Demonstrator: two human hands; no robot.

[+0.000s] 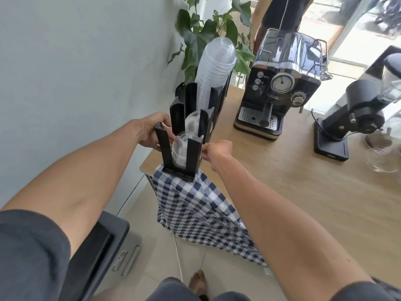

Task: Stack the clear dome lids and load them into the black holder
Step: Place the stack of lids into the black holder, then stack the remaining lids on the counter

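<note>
A black holder (193,154) with upright slats stands at the near left corner of the wooden counter. A short stack of clear dome lids (180,149) sits in its front slot, and another dome lid (192,124) shows in the slot behind. A tall stack of clear cups (213,68) rises from the rear slot. My left hand (152,132) grips the holder's left slat. My right hand (217,152) is curled at the right slat, fingertips pinching at the lid stack's edge.
A blue checked cloth (195,205) hangs over the counter corner under the holder. An espresso machine (280,88) and a black grinder (349,124) stand on the counter (303,181). A plant (208,29) and a person stand behind. A grey bin (97,246) is at floor left.
</note>
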